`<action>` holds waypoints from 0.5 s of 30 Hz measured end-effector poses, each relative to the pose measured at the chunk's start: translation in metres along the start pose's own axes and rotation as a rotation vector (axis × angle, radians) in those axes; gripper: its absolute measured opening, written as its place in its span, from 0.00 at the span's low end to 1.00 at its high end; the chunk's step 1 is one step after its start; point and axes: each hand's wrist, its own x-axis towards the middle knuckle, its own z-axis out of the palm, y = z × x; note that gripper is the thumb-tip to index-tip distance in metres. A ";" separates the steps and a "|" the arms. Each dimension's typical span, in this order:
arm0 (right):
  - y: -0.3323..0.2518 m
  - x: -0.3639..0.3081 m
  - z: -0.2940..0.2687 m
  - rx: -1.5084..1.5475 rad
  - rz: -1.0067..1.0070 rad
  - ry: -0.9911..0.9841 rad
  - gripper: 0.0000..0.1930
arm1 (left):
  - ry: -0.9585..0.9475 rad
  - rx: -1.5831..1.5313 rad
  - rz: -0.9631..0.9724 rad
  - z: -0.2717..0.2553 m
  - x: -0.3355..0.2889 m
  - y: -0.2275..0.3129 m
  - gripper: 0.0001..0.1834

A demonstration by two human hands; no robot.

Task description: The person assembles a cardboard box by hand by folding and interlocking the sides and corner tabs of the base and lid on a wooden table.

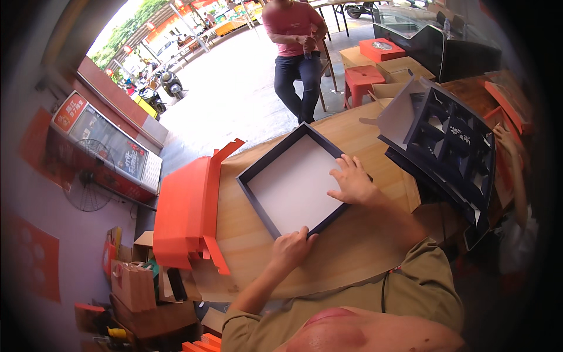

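A shallow square box [287,193] with dark navy walls and a white inside lies on the wooden table before me, turned cornerwise. My left hand [291,249] grips its near wall close to the front corner, fingers curled over the rim. Over the right wall lies my right hand [353,180], fingers and thumb spread and reaching into the box, touching the wall. Left of the box, an orange-red cardboard piece [186,208] with folded flaps rests at the table's edge. On the right, a dark box tray [451,132] with several compartments leans on a stack of dark cardboard pieces.
The wooden table [252,276] has a curved near edge. Past it a person [293,47] in a pink shirt sits holding a bottle. Another person's hand [505,139] reaches in at far right. A red stool [359,82], a fan [88,182] and paper bags [134,284] stand around.
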 end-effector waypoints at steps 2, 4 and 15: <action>-0.014 0.008 -0.011 0.219 -0.029 -0.228 0.28 | -0.006 -0.014 -0.020 -0.002 0.004 0.002 0.17; -0.030 0.005 -0.011 0.423 -0.043 -0.262 0.27 | 0.003 -0.062 -0.024 -0.004 0.005 0.001 0.16; -0.045 0.007 -0.031 0.410 -0.246 -0.476 0.32 | 0.034 -0.034 0.118 -0.002 -0.006 -0.007 0.13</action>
